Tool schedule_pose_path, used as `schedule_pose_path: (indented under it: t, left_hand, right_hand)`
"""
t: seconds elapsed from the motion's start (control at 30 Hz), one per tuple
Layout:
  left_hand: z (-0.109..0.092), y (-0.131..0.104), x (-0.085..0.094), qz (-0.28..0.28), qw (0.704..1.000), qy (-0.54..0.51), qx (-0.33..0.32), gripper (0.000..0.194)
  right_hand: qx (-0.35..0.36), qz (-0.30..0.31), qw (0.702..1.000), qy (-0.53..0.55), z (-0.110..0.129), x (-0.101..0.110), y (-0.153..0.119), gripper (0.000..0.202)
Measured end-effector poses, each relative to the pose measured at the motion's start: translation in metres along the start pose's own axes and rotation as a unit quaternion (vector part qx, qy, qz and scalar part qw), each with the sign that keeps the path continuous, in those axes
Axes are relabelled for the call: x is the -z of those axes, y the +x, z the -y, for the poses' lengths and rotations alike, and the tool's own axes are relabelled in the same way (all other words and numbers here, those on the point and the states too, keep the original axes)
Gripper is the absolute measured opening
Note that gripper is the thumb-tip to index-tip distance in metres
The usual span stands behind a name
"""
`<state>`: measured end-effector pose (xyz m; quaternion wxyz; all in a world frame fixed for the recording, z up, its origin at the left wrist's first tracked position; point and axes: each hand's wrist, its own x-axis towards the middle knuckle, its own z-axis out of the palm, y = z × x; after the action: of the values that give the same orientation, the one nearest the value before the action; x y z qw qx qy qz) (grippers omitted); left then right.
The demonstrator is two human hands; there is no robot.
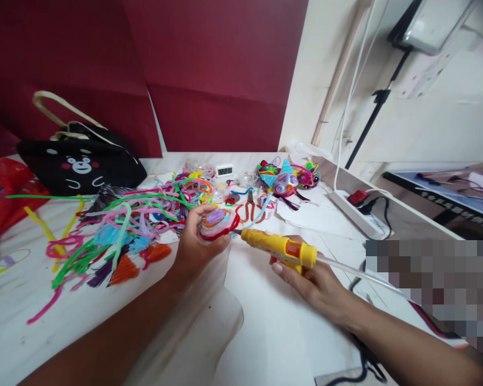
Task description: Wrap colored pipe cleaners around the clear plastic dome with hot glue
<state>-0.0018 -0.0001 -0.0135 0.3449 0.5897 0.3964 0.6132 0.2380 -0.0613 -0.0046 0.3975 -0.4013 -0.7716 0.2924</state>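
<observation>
My left hand [197, 238] is closed around a rounded craft piece [219, 222] covered in coiled pipe cleaners, with purple, orange, light blue, pink and red bands. In my right hand [309, 279] is a yellow hot glue gun [277, 246], with a long clear glue stick [354, 271] coming out of its back end. The gun's nozzle points left, at the red edge of the craft piece; whether it touches cannot be made out. Just behind the piece lie orange-handled pliers [249, 209].
Loose pipe cleaners [124, 209] and tassels [124, 268] heap at the left. Finished-looking colourful pieces [285, 179] sit at the back near a small digital clock [224, 170]. A black bag [80, 163] stands back left; a power strip [360, 214] lies at right.
</observation>
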Motion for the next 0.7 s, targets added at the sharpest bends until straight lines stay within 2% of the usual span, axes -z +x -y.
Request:
schedule_pose_path:
  t: [0.5,0.7]
  left_hand:
    - [-0.0071,-0.0002,-0.002,0.004,1.0,0.02,0.017,0.058]
    - [-0.0052,-0.0002,-0.0015,-0.006,1.0,0.016,0.022,0.058]
  right_hand:
    - [-0.015,0.017,0.997,-0.073,0.0061,0.0017,0.0,0.016]
    - [-0.036,0.013,0.997,-0.065,-0.0012,0.0029,-0.0003,0.016]
